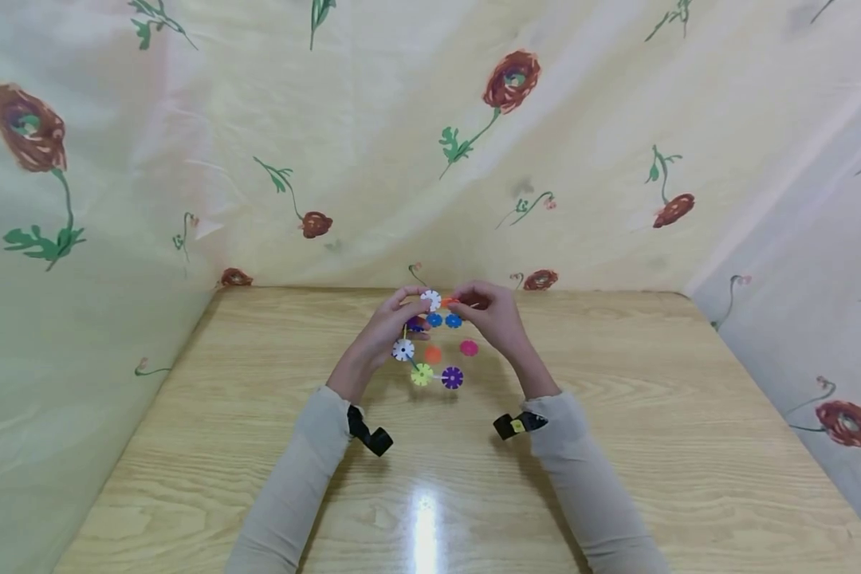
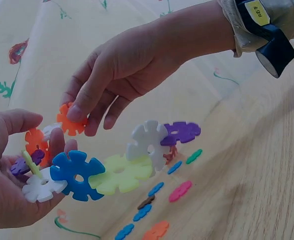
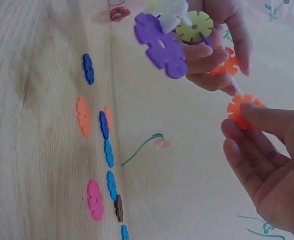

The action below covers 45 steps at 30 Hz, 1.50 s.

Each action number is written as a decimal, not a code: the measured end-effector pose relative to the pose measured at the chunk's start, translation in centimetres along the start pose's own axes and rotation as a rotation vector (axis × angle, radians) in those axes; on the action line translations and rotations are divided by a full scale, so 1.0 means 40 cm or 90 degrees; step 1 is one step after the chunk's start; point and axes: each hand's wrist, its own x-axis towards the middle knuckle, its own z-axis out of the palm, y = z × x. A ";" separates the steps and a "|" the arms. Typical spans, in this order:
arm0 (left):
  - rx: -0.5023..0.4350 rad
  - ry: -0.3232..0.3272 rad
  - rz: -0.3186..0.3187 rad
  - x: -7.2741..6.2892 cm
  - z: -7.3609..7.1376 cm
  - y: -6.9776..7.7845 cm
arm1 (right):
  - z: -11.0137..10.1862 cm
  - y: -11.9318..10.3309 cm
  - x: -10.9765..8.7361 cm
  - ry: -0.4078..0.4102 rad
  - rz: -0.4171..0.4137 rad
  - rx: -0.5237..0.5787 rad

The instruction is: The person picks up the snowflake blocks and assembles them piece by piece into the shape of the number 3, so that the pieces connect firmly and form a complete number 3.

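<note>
My left hand (image 1: 383, 328) holds a chain of plastic snowflake discs slotted edge to edge, raised over the table. In the left wrist view a blue disc (image 2: 63, 173), a yellow-green disc (image 2: 107, 182) and a purple disc (image 2: 184, 132) at the free end stretch away from the palm. Between thumb and fingers, my right hand (image 1: 501, 320) pinches an orange disc (image 3: 237, 112). That disc meets a white disc (image 1: 430, 300) beside the left fingertips. Part of the chain is hidden by the left fingers.
Loose discs lie on the wooden table (image 1: 653, 414) beyond the chain: a pink disc (image 1: 469, 347), an orange disc (image 1: 433, 355), a brown disc (image 3: 119, 208) and several blue ones. A flowered cloth (image 1: 373, 159) hangs along the table's back edge and both sides.
</note>
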 end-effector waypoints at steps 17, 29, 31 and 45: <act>-0.002 0.045 0.053 -0.005 0.004 -0.005 | 0.035 -0.005 -0.006 0.029 -0.127 0.008; 0.005 0.022 0.020 -0.007 0.002 0.002 | 0.042 0.001 -0.005 0.016 -0.086 -0.003; 0.005 0.018 0.007 -0.003 0.001 -0.001 | 0.029 0.001 -0.002 -0.016 -0.044 -0.019; 0.026 0.025 -0.024 0.002 -0.021 0.000 | -0.057 0.077 0.030 -0.269 0.085 -0.212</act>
